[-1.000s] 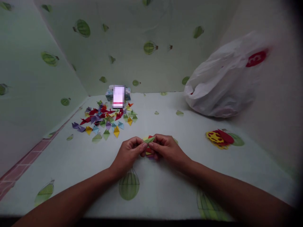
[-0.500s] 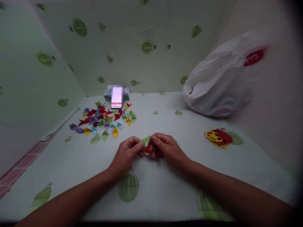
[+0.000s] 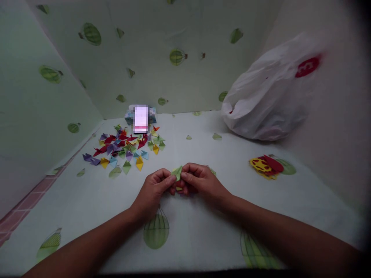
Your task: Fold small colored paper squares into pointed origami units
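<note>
Balloon-patterned cloth covers the surface; near its middle, the left hand and right hand pinch a folded green paper piece between fingertips. Folded pieces lie toward the far-left corner, a plastic bag far right.

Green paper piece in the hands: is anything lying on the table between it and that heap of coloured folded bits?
Nothing visible does. The left hand and right hand pinch the green paper piece directly, and only bare tablecloth with printed balloons lies between it and the heap of folded pieces farther back on the left.
</note>
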`<state>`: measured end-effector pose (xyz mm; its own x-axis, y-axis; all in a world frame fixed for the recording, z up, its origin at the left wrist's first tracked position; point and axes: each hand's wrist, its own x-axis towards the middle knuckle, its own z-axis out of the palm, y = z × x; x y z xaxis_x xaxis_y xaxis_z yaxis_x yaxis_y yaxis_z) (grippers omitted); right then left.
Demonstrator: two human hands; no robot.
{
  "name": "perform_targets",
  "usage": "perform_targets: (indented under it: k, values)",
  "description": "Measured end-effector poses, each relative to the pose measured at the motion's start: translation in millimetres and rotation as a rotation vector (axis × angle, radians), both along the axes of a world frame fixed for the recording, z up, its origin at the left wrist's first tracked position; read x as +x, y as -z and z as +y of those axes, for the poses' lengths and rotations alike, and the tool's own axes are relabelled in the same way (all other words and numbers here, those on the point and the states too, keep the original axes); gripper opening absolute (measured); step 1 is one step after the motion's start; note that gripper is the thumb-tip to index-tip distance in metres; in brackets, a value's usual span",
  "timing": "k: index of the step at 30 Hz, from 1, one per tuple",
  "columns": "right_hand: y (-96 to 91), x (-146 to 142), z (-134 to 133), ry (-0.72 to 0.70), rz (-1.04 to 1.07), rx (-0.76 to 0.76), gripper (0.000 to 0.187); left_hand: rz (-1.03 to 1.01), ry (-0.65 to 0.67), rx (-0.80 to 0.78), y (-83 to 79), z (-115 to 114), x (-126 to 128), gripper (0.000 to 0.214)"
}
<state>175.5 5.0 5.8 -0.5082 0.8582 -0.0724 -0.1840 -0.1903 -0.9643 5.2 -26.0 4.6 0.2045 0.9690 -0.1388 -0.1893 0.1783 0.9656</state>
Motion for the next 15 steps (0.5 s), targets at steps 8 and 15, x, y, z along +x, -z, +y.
perform_targets:
  k: [8,15]
  values:
    - [-3.8,0.3,-0.5,0.042,-0.115,0.021,0.023,0.056,-0.010,-0.008,3.4,0.6,-1.7,0.026]
    - [-5.0,-1.8,-1.1,0.081,-0.162,0.027,0.019,0.132,-0.045,0.001,-1.3,-2.3,-0.1,0.029]
